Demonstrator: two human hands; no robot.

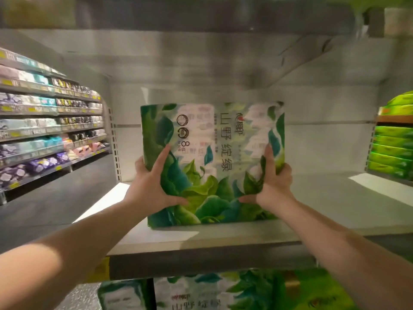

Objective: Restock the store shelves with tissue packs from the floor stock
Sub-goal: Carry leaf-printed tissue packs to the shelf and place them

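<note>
We grip leaf-print tissue pack (212, 162) with left hand (149, 186) and right hand (273, 182), one per side, its base at front edge of bare grey shelf (335, 209). First pack going up; more packs (223, 291) wait below.

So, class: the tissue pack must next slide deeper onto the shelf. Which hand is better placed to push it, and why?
Neither clearly: left hand and right hand grip opposite lower sides of the tissue pack evenly, its base near the shelf front. Push with both.
</note>
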